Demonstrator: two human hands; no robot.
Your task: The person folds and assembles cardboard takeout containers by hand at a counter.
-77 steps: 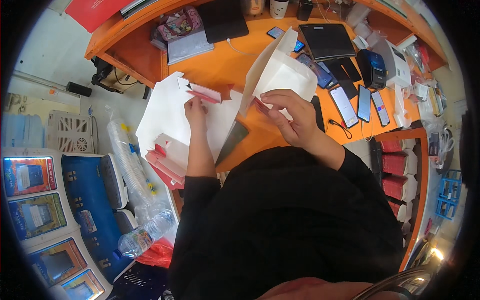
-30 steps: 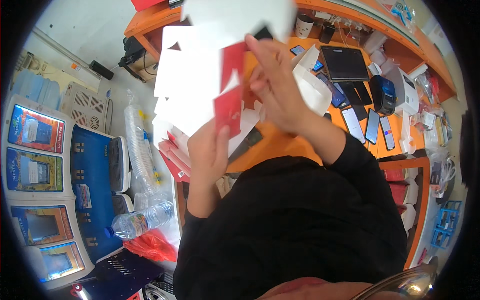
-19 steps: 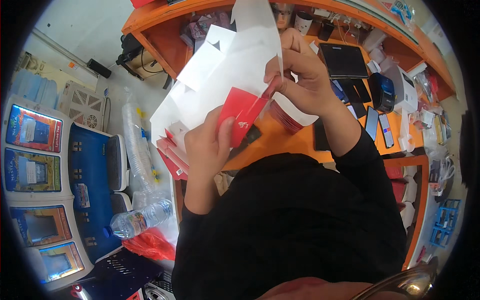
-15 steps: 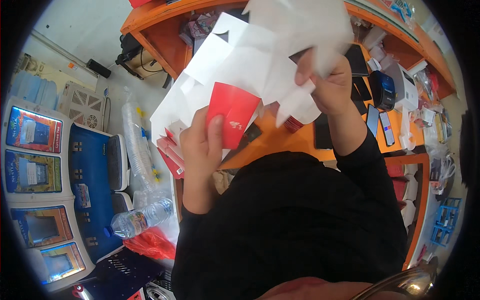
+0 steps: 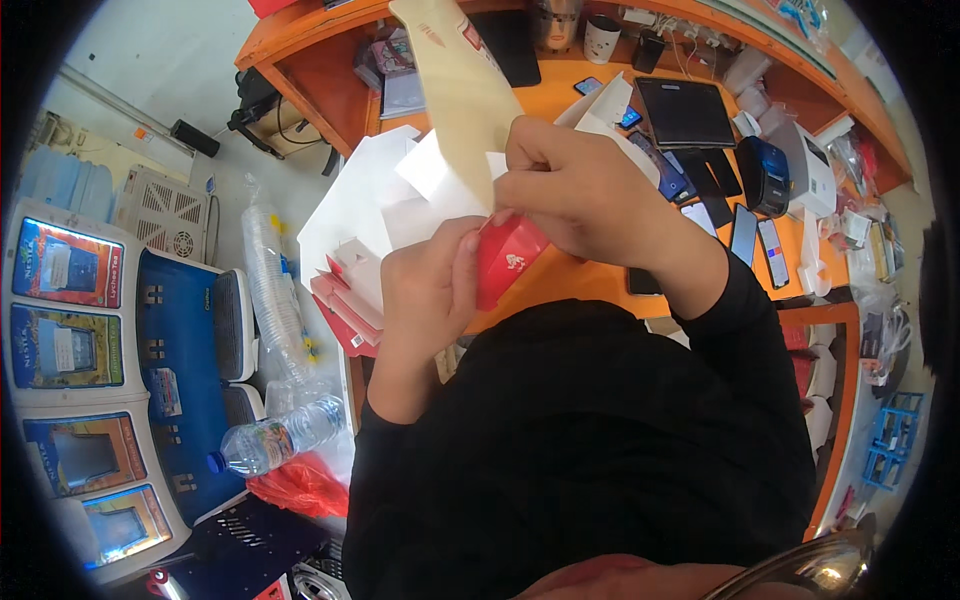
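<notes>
Between my hands is a cardboard box blank, with a red printed panel low in front and pale flaps standing above. My left hand is closed on the left edge of the red panel, thumb on its face. My right hand is curled closed at the panel's upper edge, pinching the card where it bends. A cream panel rises tilted beyond my fingers. White card pieces lie behind my left hand, and folded red and pink card sits beside my left wrist. My palms hide part of the blank.
On the orange desk are a black tablet, several phones, a paper cup and a white printer. To the left are a drink dispenser, stacked plastic cups and a water bottle.
My right hand has come down and left to meet my left hand at the red panel. The white sheet that was raised has swung away, uncovering the tablet, phones and cup. The red panel is now bent.
</notes>
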